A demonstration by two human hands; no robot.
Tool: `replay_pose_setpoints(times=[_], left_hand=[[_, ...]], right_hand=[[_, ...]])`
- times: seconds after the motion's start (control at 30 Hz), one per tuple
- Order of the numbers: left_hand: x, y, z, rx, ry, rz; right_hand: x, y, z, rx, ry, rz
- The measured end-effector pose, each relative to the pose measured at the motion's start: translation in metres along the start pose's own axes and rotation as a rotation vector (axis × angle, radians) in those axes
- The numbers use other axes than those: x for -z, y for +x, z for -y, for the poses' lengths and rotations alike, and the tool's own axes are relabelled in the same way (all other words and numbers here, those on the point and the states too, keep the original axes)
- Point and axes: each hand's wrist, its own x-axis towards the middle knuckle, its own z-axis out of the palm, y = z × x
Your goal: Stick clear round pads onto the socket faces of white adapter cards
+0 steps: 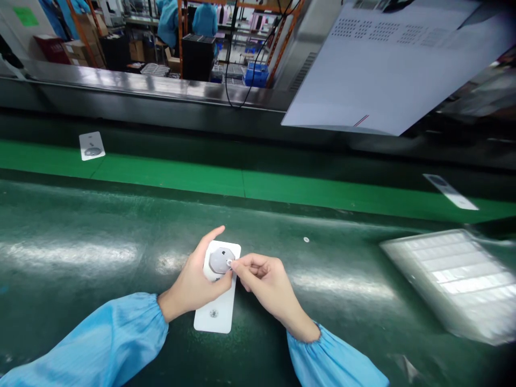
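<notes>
A white rectangular panel (pixel 221 317) with rounded corners lies on the green bench before me, a grey rounded piece (pixel 218 260) on its far half. My left hand (pixel 197 279) holds the panel from the left, thumb across its middle and index finger stretched along the far edge. With thumb and index finger closed, my right hand (pixel 262 279) pinches a small white ring (pixel 229 262) at the right edge of the grey piece. A dark hole shows near the top of that piece. My left hand's other fingers are hidden.
Another small white ring (pixel 306 239) lies on the green bench (pixel 161 226). Beyond runs a green conveyor belt (pixel 274 188) with similar panels at left (pixel 92 146) and right (pixel 450 192). A light-coloured ribbed tray (pixel 455 279) sits at right. A white sheet (pixel 363 75) hangs overhead.
</notes>
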Motion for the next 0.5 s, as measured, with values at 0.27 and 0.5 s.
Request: replay_pose_setpoints(times=[0.27,0.5], left_hand=[[-0.0018,0.0008,0.0007,-0.001,-0.007,-0.041],[-0.0014,-0.0002,0.0005,-0.014,0.031,-0.021]], right_hand=[[0.0042,0.0017,-0.0023,-0.029,0.054,0.038],[0.0011,-0.0007,-0.0011,0.014,-0.010,-0.004]])
